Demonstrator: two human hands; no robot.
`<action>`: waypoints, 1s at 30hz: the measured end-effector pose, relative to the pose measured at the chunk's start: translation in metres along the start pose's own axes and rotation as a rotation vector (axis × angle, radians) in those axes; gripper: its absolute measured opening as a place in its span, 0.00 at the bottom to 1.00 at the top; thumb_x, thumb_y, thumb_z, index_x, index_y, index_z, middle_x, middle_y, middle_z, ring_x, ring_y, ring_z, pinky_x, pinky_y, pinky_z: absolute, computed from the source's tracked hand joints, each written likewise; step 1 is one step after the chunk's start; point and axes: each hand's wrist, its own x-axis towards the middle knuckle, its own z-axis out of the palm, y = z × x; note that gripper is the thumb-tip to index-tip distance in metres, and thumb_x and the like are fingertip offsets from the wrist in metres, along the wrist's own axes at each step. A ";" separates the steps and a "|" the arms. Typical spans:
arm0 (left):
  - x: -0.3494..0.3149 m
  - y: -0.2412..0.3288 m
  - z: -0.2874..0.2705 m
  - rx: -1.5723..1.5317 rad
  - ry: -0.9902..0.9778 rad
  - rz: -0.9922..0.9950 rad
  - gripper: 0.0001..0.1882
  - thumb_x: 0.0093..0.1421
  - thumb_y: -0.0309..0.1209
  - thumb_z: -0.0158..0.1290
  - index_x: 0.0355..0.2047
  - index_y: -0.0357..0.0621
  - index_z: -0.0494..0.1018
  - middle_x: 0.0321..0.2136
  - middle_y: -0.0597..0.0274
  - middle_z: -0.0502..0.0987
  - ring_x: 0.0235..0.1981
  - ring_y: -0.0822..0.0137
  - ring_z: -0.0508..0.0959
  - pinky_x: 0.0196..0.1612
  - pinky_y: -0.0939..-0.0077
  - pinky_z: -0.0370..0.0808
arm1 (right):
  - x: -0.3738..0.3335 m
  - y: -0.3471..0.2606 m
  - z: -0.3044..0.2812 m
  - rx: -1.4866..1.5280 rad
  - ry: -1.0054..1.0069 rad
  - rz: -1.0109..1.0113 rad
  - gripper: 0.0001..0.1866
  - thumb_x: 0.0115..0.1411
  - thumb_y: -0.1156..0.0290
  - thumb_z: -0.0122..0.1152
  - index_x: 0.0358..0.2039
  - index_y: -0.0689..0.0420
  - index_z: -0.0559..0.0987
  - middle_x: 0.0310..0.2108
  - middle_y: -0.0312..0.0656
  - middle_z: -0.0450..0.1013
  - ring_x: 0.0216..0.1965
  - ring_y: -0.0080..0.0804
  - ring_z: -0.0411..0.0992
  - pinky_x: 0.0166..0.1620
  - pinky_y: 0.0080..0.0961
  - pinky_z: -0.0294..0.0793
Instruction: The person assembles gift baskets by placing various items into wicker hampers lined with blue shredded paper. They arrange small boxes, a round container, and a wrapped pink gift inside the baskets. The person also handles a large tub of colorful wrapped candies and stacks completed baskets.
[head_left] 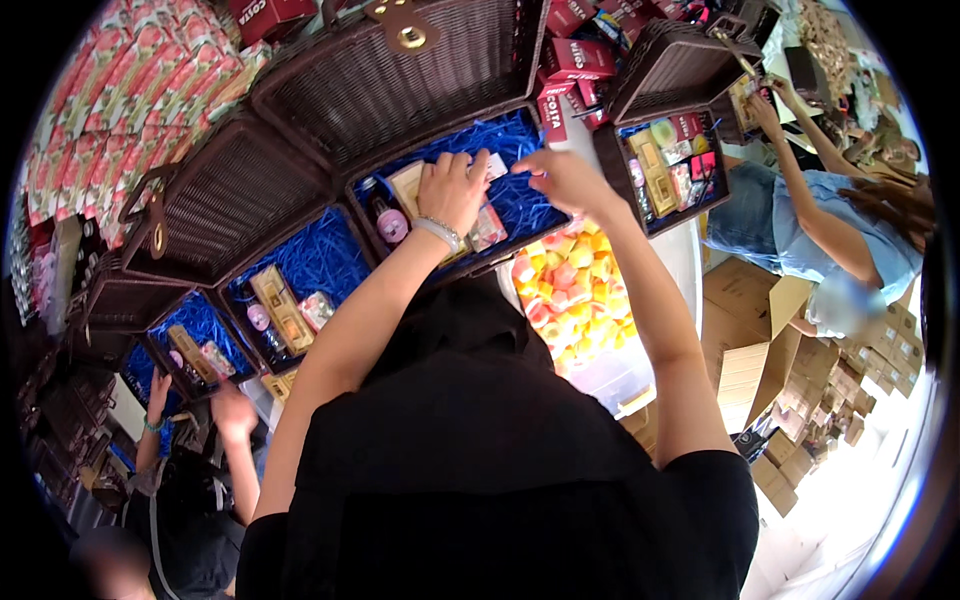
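A dark brown wicker hamper stands in front of me with its lid raised and blue shredded paper inside. My left hand, with a bracelet at the wrist, lies over a cream box there, fingers stretched out. Close to its fingertips is a small white piece; whether they touch it I cannot tell. At the hamper's right side my right hand hovers, index finger and thumb apart, with nothing visible between them. A pink-labelled bottle and a small pink-and-white pack lie beside the left hand.
A clear tub of yellow and pink wrapped pieces sits by my right forearm. More filled hampers stand left, another right. Red boxes are stacked behind. Co-workers' hands are at the left and right.
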 end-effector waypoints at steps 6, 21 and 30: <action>0.001 0.003 0.034 -0.124 -0.219 -0.025 0.26 0.54 0.34 0.53 0.54 0.58 0.62 0.39 0.63 0.70 0.42 0.60 0.71 0.41 0.62 0.69 | 0.065 0.039 -0.080 -0.362 0.605 0.034 0.33 0.46 0.79 0.54 0.56 0.50 0.63 0.53 0.43 0.65 0.47 0.47 0.68 0.46 0.37 0.70; -0.020 -0.007 0.026 -0.066 -0.055 -0.035 0.16 0.53 0.36 0.53 0.42 0.48 0.70 0.41 0.65 0.73 0.42 0.63 0.71 0.44 0.66 0.64 | 0.029 -0.018 0.023 -0.003 0.433 -0.304 0.30 0.42 0.80 0.63 0.50 0.56 0.69 0.49 0.40 0.67 0.35 0.34 0.72 0.33 0.24 0.74; -0.027 -0.013 0.035 -0.106 0.034 -0.029 0.16 0.54 0.30 0.46 0.44 0.49 0.71 0.39 0.67 0.75 0.40 0.66 0.73 0.46 0.68 0.64 | 0.049 -0.020 0.059 -0.570 0.379 -0.164 0.28 0.49 0.76 0.50 0.54 0.62 0.64 0.51 0.45 0.63 0.40 0.38 0.71 0.34 0.26 0.76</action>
